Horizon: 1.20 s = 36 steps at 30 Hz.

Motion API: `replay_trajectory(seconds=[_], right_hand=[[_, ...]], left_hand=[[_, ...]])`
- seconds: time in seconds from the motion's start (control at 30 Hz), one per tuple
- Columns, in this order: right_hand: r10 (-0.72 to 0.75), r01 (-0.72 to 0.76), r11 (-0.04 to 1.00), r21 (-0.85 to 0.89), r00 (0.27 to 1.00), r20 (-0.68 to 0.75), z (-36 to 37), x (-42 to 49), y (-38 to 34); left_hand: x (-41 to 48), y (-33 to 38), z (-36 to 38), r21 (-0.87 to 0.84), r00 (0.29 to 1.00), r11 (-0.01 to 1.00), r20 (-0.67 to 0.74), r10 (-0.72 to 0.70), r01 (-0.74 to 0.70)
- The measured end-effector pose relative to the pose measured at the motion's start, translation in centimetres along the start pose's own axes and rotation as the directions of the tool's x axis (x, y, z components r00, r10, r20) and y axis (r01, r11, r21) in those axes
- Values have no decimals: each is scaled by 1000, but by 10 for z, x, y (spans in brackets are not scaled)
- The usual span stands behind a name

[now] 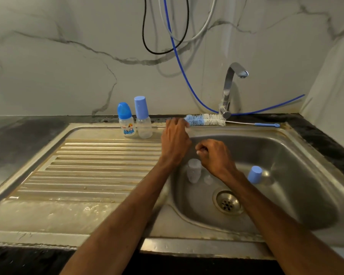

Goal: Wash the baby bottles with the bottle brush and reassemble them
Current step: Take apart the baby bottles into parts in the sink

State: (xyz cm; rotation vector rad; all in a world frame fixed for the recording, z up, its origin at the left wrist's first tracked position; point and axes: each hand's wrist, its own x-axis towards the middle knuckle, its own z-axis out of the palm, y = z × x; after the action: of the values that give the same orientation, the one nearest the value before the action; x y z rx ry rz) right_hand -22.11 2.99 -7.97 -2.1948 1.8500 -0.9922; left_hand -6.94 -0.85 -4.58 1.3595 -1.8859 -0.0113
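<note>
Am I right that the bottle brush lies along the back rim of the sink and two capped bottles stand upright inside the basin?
Not quite. The bottle brush does lie along the back rim of the sink, but the head view shows the two capped bottles standing upright on the drainboard, left of the basin, not inside it.

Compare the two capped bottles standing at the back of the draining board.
The left bottle has a rounded, bright blue cap; the right bottle has a flat-topped, paler blue cap. The left bottle carries a coloured printed picture; the right bottle is plain and clear. The left bottle stands shorter than the right bottle. Both are upright, capped and close together on the draining board, near the wall.
</note>
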Motion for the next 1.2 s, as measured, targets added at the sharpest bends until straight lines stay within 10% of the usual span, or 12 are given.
replay_trajectory(seconds=[0.17, 0.27, 0.43, 0.73, 0.9, 1.2], right_hand=[[-21, 21, 1000, 16, 999, 24, 4, 3, -3], [-41, 41, 998, 52, 999, -1, 3, 3, -2], [-57, 57, 996, 70, 998, -2, 1, 5, -1], [29, 4, 965, 264, 993, -118, -21, 5, -1], [233, -134, 573, 809, 973, -3, -59, 7, -11], [312, -252, 504, 826, 945, 98, -99, -17, 31]], left_hand=[[50, -18, -39, 269, 926, 953, -378, -29, 140], [73, -39, -50, 439, 922, 830, -327, -208, 343], [65, -51, -43, 574, 953, 762, -137, -270, 299], [51, -17, -41, 124, 990, 989, -105, 93, -79], [20, 41, -34, -44, 950, 954, 91, 299, -296], [-39, 62, 16, -289, 953, 948, 222, 205, -136]])
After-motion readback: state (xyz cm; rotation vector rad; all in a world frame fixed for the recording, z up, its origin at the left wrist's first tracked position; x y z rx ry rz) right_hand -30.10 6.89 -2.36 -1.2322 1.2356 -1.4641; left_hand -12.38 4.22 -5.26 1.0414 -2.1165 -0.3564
